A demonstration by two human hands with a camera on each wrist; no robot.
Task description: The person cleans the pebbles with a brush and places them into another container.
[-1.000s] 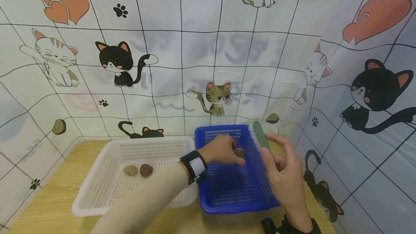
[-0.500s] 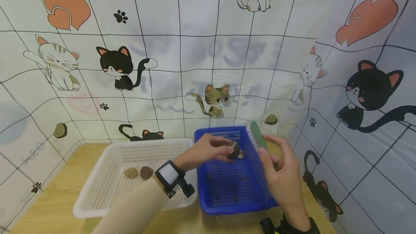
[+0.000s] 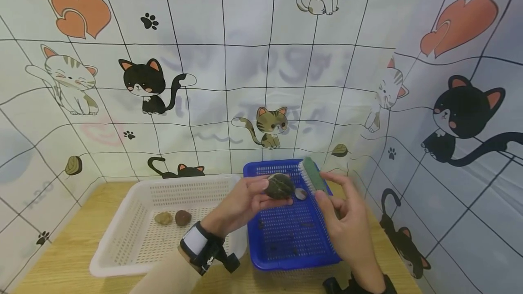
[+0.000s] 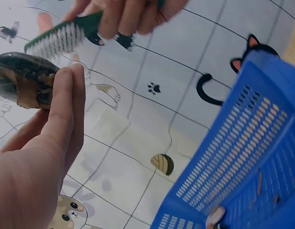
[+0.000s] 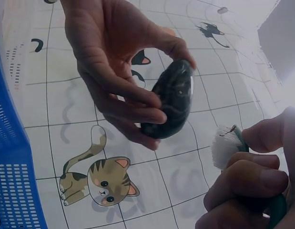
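My left hand [image 3: 239, 205] grips a dark, rounded stone [image 3: 280, 186] with pale veins, between thumb and fingers, above the blue basket [image 3: 294, 265]. In the left wrist view a brown patch [image 4: 28, 91] marks the stone's side. My right hand [image 3: 347, 223] holds a green brush [image 3: 313, 173], its white bristles [image 4: 56, 42] turned toward the stone. A gap separates bristles and stone in the right wrist view, where reddish-brown fibre clings to the bristle tips. Inside the blue basket lies a small pale stone [image 3: 300, 193], along with dark and brown bits.
To the left, a white perforated basket [image 3: 107, 267] holds a yellowish stone [image 3: 163, 218] and a reddish-brown stone [image 3: 183, 218]. Both baskets stand side by side on a wooden table [image 3: 53, 253]. Behind and to the right hangs a cat-printed sheet [image 3: 204, 71].
My left hand has lifted the dark stone out of the blue basket, drawn back left and turned it into view. My right hand has brought the brush slightly left, closer to the stone.
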